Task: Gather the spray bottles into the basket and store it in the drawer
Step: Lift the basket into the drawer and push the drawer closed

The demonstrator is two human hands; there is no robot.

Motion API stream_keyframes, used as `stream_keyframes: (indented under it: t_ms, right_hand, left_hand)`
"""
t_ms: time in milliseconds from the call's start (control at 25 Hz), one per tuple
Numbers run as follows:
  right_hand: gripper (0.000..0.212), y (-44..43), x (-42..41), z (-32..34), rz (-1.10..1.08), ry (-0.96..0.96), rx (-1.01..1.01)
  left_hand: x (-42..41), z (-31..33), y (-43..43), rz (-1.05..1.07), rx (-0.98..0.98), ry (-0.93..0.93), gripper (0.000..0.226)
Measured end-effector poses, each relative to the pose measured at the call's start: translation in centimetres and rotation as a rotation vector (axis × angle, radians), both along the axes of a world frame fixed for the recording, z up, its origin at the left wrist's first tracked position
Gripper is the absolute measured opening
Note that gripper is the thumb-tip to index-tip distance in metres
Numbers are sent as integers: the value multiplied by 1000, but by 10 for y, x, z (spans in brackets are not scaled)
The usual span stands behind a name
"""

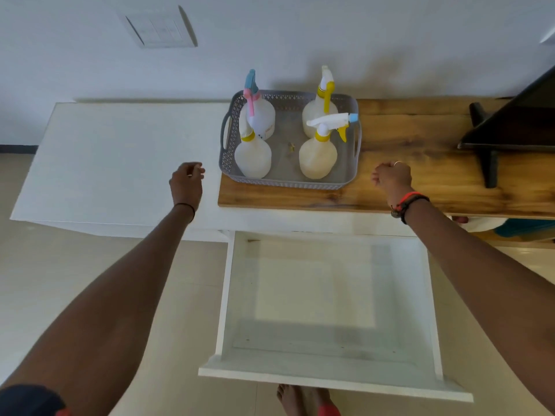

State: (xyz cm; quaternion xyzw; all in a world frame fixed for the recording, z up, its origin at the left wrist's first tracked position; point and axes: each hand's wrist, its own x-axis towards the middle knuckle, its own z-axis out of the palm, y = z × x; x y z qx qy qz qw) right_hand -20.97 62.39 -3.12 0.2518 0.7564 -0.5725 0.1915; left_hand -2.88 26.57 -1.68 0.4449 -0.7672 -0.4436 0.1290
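A grey perforated basket (288, 184) stands on the wooden top and holds several translucent spray bottles, upright. One at the back left (260, 115) has a pink and blue head. The front left bottle (253, 157), the back right bottle (319, 111) and the front right bottle (317, 157) have yellow and white heads. My left hand (186, 183) hovers over the white cabinet top, left of the basket, fingers loosely curled and holding nothing. To the right of the basket, my right hand (392, 177) hovers above the wood, curled and holding nothing. Below, a white drawer (330, 376) stands pulled out, nothing in it.
The white cabinet top (105, 163) stretches left of the wooden board (435, 175). A dark stand with a black leg (492, 151) sits at the right on the wood. A wall switch plate (159, 30) is above. A bare foot (297, 400) stands below the drawer front.
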Motion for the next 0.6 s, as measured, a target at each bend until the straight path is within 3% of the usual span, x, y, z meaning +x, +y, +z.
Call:
stream_keyframes:
  t_ms: [160, 320, 440, 600]
  right_hand:
    - [4, -20, -38, -7, 109, -8, 12]
    - [23, -34, -60, -15, 191, -32, 4]
    - [16, -43, -66, -17, 254, -9, 2]
    - [34, -48, -74, -22, 308, 15, 28]
  left_hand:
    - [-46, 6, -10, -70, 22, -126, 34]
    - [-72, 1, -4, -99, 109, -211, 45]
    - [-82, -8, -4, -96, 160, -237, 50]
    - [-88, -18, -10, -121, 225, -227, 44]
